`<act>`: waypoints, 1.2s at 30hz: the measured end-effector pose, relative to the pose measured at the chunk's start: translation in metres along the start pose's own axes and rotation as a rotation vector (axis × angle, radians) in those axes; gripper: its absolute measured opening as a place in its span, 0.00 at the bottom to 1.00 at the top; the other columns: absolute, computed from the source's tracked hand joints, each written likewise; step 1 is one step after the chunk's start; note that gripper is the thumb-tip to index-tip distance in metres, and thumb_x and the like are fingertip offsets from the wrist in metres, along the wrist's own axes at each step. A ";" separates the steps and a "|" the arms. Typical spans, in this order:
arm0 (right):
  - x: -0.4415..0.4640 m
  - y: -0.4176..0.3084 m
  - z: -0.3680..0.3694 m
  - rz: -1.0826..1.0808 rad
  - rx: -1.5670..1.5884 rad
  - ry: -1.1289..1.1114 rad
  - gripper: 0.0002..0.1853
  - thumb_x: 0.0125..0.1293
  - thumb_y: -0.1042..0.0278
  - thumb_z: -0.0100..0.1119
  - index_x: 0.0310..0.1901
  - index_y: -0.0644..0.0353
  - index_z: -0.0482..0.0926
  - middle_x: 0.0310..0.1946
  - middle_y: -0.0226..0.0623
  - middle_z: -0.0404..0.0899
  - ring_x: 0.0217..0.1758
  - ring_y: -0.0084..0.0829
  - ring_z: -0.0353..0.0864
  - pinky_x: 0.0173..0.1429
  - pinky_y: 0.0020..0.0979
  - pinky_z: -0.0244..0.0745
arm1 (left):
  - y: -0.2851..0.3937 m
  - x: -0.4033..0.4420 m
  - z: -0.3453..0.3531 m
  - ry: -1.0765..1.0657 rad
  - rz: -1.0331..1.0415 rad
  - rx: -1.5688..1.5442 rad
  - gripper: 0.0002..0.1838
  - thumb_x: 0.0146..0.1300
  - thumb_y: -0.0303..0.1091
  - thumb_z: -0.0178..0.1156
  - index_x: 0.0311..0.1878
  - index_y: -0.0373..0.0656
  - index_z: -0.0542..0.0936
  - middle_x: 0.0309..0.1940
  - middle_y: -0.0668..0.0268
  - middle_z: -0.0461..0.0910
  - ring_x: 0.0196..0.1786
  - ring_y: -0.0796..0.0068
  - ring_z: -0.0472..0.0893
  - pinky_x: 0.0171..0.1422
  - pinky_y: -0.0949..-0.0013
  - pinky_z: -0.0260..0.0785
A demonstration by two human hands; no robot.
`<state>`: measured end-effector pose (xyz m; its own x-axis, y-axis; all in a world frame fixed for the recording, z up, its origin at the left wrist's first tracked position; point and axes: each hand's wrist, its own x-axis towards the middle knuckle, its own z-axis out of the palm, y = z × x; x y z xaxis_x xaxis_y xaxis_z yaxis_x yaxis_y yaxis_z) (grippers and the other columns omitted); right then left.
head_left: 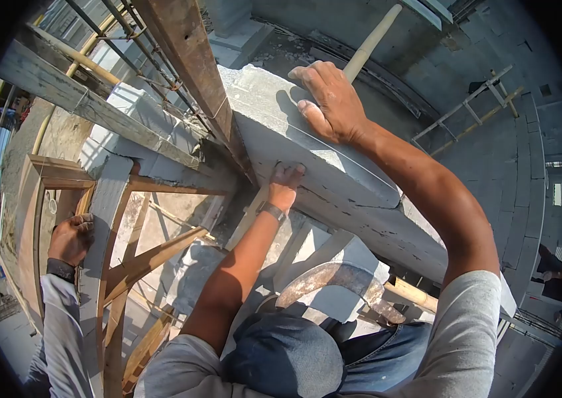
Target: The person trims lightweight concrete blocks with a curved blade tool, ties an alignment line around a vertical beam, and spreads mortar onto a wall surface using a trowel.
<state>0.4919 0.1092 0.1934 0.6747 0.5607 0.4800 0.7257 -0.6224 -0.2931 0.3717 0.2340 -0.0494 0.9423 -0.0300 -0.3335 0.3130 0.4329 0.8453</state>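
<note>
Pale grey block [261, 89] lies between your two hands, along the wall right in front of you. Your left hand [286, 182] meets its near face with the fingers bent; you can't tell from this angle whether they press flat or hook into something. Your right hand [334, 103] is over the top edge, fingers loosely curled and thumb spread, closed round nothing you can see; its shadow falls on the block, and whether the thumb touches is unclear. Set this way, one hand low on the face and one above, they seem placed to steady the block from two sides.

Close by the block's far-left end, a brown post [191, 66] slants past and limits room there, with steel bars [155, 60] just beyond it. Behind your right hand, a pale pole [375, 40] juts up, so reaching farther over could meet it. Below your forearms sit a curved, stained piece [334, 273] and your denim-covered knee [284, 355], crowding the space underneath. Off to your left, a co-worker's hand [70, 240] rests against a grey upright [107, 205] beside a wooden frame [37, 199].
</note>
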 end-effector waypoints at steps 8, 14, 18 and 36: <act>-0.005 -0.003 -0.012 -0.043 0.096 0.096 0.29 0.56 0.59 0.57 0.60 0.62 0.75 0.42 0.46 0.73 0.47 0.46 0.72 0.56 0.45 0.70 | 0.001 0.000 0.000 -0.021 0.032 0.053 0.31 0.61 0.58 0.75 0.44 0.33 0.81 0.43 0.59 0.81 0.48 0.69 0.78 0.55 0.64 0.70; -0.026 0.001 -0.040 -0.003 -0.041 -0.122 0.30 0.58 0.57 0.58 0.62 0.60 0.75 0.48 0.46 0.73 0.53 0.49 0.75 0.58 0.47 0.75 | -0.023 0.005 -0.018 -0.103 0.045 0.152 0.33 0.64 0.53 0.74 0.56 0.31 0.77 0.52 0.58 0.80 0.57 0.67 0.80 0.60 0.64 0.72; -0.041 -0.006 -0.087 -0.016 -0.205 -0.135 0.30 0.66 0.51 0.53 0.65 0.58 0.75 0.52 0.50 0.76 0.54 0.49 0.79 0.57 0.48 0.79 | 0.009 -0.015 -0.004 -0.139 -0.076 -0.049 0.33 0.62 0.37 0.77 0.63 0.33 0.71 0.56 0.59 0.79 0.60 0.68 0.80 0.61 0.66 0.75; -0.168 -0.136 -0.184 0.195 -0.143 0.103 0.20 0.54 0.85 0.61 0.51 0.68 0.79 0.40 0.49 0.81 0.38 0.40 0.83 0.42 0.37 0.79 | 0.001 -0.020 -0.049 -0.075 -0.003 0.492 0.29 0.62 0.25 0.72 0.64 0.32 0.71 0.53 0.55 0.86 0.53 0.71 0.86 0.59 0.69 0.78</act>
<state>0.2546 -0.0006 0.3044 0.7773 0.3685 0.5100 0.5522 -0.7879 -0.2724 0.3471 0.2796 -0.0623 0.9414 -0.1030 -0.3211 0.3183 -0.0434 0.9470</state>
